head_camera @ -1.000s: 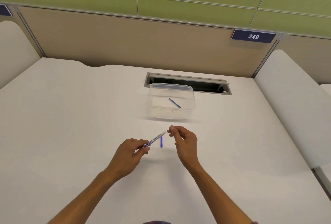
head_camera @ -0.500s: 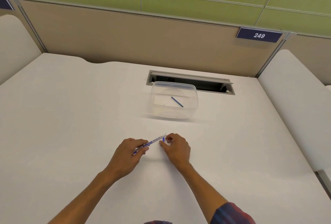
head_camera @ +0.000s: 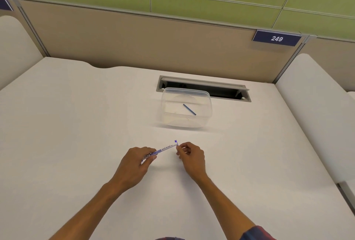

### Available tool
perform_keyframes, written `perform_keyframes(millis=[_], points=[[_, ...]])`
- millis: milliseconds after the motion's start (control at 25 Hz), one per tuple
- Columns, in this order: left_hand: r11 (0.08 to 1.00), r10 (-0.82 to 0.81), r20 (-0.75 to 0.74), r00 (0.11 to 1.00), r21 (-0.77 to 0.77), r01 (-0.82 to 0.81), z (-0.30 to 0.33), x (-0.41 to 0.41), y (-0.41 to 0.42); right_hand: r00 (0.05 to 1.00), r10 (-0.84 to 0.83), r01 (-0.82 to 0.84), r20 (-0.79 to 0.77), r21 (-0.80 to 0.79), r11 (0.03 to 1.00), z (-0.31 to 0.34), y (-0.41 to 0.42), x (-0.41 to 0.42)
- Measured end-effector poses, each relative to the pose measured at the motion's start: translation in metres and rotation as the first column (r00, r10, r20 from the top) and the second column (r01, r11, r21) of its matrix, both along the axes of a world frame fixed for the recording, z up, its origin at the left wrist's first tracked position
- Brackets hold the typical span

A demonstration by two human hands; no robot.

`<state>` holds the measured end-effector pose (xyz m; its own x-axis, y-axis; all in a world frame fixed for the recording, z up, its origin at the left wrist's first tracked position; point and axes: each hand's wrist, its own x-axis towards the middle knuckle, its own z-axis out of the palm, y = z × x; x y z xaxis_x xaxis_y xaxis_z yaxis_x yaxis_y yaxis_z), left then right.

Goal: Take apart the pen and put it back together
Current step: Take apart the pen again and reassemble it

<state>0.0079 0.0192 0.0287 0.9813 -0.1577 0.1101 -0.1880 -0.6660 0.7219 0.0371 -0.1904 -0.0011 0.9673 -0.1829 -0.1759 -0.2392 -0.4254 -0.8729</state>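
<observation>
Head view of a white desk [head_camera: 76, 134], both forearms reaching in from the lower edge. The left hand [head_camera: 134, 164] holds a whiteboard marker barrel [head_camera: 163, 149] by its near end, thumb and fingers closed around it; the printed label faces up and the barrel slants up and to the right, raised just above the desk surface. The right hand [head_camera: 192, 156] meets the barrel's far end, with thumb and index fingertips [head_camera: 178, 146] pinched on a small blue piece [head_camera: 175, 141] that stands at the barrel's open tip. The remaining right fingers are curled in toward the palm. Whether the blue piece is seated in the barrel or only touching it cannot be told. Beyond the hands, well apart from them, stands a clear plastic container [head_camera: 206, 116] holding 1 thin blue rod [head_camera: 189, 109], which lies diagonally on its floor. Behind the container is a recessed cable slot [head_camera: 221, 88] in the desk. A partition label [head_camera: 276, 38] reads 249.
</observation>
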Motion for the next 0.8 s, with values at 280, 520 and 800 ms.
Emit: perform_keyframes(millis=[280,520,800], points=[[1.0,-0.002,0.018,1.0,0.02,0.001,-0.001,0.003,0.003,0.991,-0.06,0.019,0.12,0.317,0.948,0.038,-0.012,-0.011],[1.0,-0.011,0.046,0.999,0.008,0.011,0.003,0.006,0.0,0.982,-0.054,-0.006,0.182,0.313,0.95,0.049,-0.016,-0.018],[1.0,-0.025,0.048,0.999,0.007,0.024,0.005,0.005,0.0,0.977,-0.068,-0.002,0.201,0.329,0.944,0.053,-0.019,-0.019]])
